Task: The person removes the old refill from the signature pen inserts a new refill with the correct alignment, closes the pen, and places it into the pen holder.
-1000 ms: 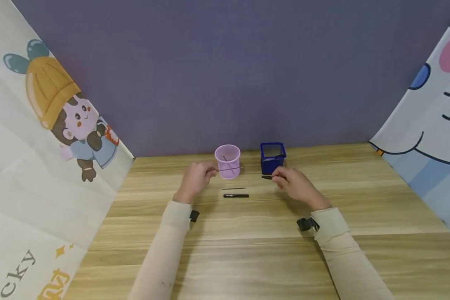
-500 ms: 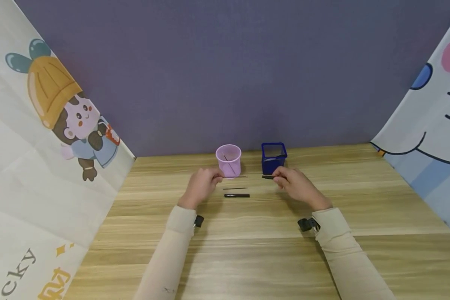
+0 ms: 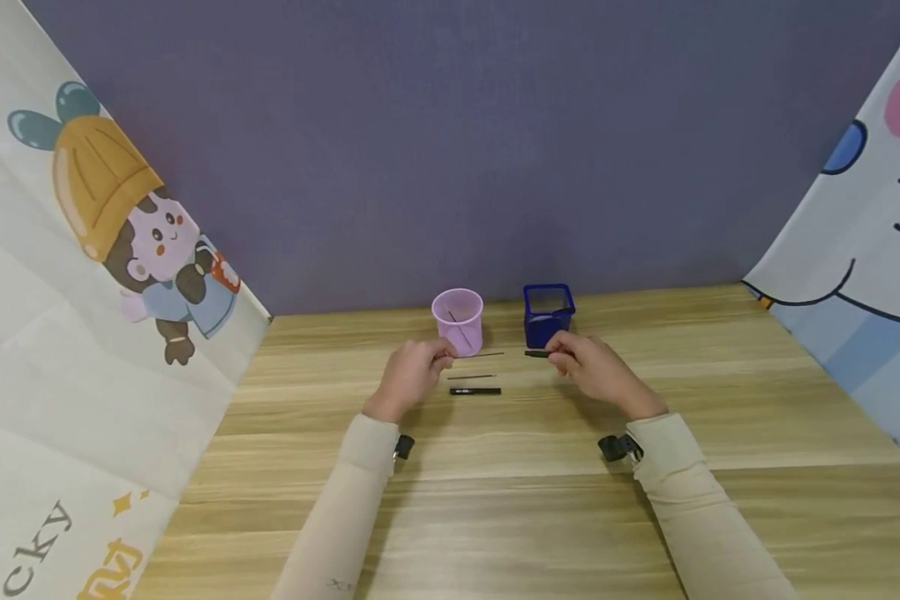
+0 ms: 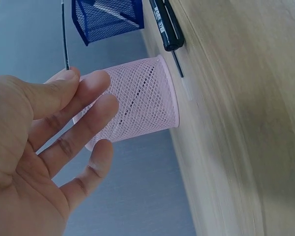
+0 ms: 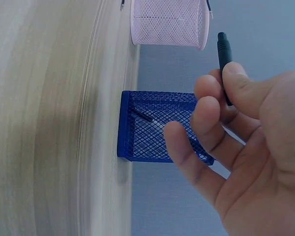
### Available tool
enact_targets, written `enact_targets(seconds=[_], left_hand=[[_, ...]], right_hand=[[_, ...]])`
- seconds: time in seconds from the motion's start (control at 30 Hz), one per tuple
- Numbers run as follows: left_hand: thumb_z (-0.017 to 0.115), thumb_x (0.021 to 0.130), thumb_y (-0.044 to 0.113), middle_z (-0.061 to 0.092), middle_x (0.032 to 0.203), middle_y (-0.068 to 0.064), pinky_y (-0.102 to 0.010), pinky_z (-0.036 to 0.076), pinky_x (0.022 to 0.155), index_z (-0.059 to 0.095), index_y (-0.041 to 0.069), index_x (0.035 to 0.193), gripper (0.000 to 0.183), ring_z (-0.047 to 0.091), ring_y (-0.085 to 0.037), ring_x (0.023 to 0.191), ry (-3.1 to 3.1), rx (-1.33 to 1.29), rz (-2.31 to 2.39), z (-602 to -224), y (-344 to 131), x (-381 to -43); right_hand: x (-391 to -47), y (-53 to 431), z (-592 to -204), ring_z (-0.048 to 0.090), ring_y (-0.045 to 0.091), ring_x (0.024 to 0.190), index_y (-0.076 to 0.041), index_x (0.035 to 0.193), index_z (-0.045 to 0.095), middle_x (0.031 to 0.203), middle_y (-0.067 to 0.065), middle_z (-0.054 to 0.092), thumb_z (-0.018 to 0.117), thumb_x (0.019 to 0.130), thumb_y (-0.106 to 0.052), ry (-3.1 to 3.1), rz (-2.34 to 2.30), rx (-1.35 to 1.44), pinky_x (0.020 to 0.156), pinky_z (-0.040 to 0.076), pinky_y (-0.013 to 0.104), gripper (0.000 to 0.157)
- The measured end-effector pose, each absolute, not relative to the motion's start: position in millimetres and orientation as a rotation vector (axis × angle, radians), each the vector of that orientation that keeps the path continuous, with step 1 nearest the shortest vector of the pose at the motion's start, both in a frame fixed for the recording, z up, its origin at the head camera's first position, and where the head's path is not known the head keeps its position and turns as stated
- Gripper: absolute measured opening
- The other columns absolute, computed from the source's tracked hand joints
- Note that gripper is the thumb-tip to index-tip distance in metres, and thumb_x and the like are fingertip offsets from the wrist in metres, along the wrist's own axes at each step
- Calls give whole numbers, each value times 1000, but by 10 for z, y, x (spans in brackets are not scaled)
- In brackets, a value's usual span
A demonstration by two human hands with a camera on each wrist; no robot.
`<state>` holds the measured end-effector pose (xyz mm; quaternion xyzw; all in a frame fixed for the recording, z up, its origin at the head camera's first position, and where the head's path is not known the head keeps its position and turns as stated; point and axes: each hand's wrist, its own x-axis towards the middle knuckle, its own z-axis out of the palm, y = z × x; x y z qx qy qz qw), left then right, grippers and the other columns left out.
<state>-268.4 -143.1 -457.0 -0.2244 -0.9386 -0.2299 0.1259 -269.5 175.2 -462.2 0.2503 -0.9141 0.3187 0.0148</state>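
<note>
My left hand (image 3: 411, 375) pinches one end of a thin dark pen refill (image 3: 483, 355) between thumb and index finger, just in front of the pink mesh pen cup (image 3: 460, 333). Its free end points right, toward a short black pen barrel (image 3: 536, 354), with a small gap between them. That barrel is pinched by the thumb and fingers of my right hand (image 3: 596, 373), in front of the blue mesh pen holder (image 3: 547, 332). In the right wrist view the barrel (image 5: 224, 49) shows its ribbed narrow end; the remaining fingers are loosely bent.
On the wooden table (image 3: 495, 517) lie a second refill (image 3: 471, 377) and a black pen piece with white lettering (image 3: 476, 391), side by side. One thin stick leans inside the pink cup. A dark, slim pen part (image 5: 140, 115) lies in the blue holder. A grey-purple wall stands behind.
My left hand has moved right and slightly down, carrying the refill from in front of the pink cup closer to the barrel. The right hand has stayed nearly still.
</note>
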Motion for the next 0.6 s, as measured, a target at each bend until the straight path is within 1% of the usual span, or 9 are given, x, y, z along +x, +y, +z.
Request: enact_targets(seconds=[0.07, 0.3, 0.6], left_hand=[[73, 94, 13, 78, 90, 0, -41, 60, 75, 77, 14, 100, 8, 73, -19, 81, -2729, -655, -675, -4572, -1426, -2686], [73, 94, 14, 77, 88, 1, -40, 59, 74, 77, 16, 99, 7, 72, -17, 79, -2712, -665, -677, -4590, -1425, -2689], [73, 94, 16, 77, 87, 1, -37, 59, 74, 77, 16, 99, 6, 70, -15, 77, -2724, -669, -673, -4602, -1412, -2695]], right_hand=[[-2699, 1755, -4615, 46, 14, 62, -9, 106, 63, 77, 0, 59, 55, 106, -12, -2845, 989, 775, 61, 40, 29, 9], [-2692, 1749, -4605, 45, 14, 62, -9, 107, 63, 79, 5, 62, 55, 106, -13, -2861, 1010, 767, 61, 40, 29, 9], [-2683, 1736, -4610, 46, 14, 63, -9, 107, 64, 78, 3, 59, 55, 106, -14, -2865, 1003, 763, 61, 41, 29, 10]])
